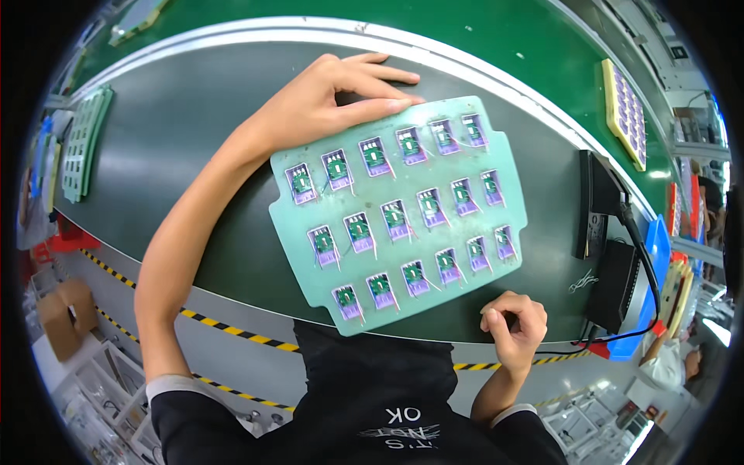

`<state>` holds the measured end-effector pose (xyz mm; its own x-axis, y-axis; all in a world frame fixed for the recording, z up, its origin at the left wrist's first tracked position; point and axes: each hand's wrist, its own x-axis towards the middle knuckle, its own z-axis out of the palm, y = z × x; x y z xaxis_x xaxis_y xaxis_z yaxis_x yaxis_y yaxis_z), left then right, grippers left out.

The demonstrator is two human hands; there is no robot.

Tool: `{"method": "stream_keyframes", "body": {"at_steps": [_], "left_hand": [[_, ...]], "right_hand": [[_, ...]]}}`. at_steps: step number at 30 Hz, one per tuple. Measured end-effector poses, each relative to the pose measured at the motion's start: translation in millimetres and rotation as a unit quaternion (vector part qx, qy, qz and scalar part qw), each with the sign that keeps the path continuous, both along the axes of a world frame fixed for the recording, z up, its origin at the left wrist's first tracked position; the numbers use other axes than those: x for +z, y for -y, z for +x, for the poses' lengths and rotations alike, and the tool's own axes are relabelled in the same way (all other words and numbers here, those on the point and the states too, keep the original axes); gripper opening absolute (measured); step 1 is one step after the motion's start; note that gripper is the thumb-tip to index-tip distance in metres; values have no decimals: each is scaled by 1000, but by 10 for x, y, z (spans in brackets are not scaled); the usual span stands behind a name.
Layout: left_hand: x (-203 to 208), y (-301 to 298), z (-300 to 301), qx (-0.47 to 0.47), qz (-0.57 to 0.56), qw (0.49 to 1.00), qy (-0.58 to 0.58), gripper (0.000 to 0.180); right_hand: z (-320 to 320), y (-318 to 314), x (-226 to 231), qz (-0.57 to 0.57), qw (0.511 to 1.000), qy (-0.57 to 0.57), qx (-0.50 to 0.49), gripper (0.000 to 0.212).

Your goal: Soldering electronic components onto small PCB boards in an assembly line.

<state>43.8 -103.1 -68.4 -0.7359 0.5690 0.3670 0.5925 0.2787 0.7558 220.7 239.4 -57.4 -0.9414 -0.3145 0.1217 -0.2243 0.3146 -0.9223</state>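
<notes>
A pale green tray (pixel 372 260) lies slanted on the dark green table, its lower left corner reaching the near edge. Rows of pockets run across it, each with a small green circuit board (pixel 375 157) in a purple-white housing, thin wires trailing out. My left hand (pixel 341 93) has hold of the tray's far edge; the thumb lies along that edge, and other fingers stretch out beyond it. Off the tray's near right corner, my right hand (pixel 515 329) is closed with curled fingers. Whatever it might hold is hidden.
Similar green trays (pixel 84 147) stand at the table's far left. A yellow tray (pixel 625 115) sits beyond the white rail (pixel 356 29). To the right are a black box (pixel 612 285) with cables, a blue bin (pixel 659 252) and a loose tangle of thin wires (pixel 583 282).
</notes>
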Motion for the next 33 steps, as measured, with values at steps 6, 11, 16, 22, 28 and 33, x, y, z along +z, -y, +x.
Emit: {"method": "stream_keyframes", "body": {"at_steps": [6,11,16,22,28,33], "left_hand": [[-74,-106,94,-26,24,999,-32,23],[-156,-133,126,-11,30,999,-43,22],[-143,-138,146,-25,49,997,-57,22],[-141,-146,137,-31,41,998,-46,22],[-153,-193,111,-31,38,998,-37,22],[-137,-184,123,-32,43,998,-26,22]], "right_hand": [[-65,21,6,74,994,-50,66,16],[-106,32,-7,77,993,-50,71,15],[-80,15,-27,66,993,-67,75,13],[-79,38,7,58,993,-49,90,11],[-67,-30,-10,26,994,-31,104,11],[-39,20,-23,9,996,-29,83,12]]}}
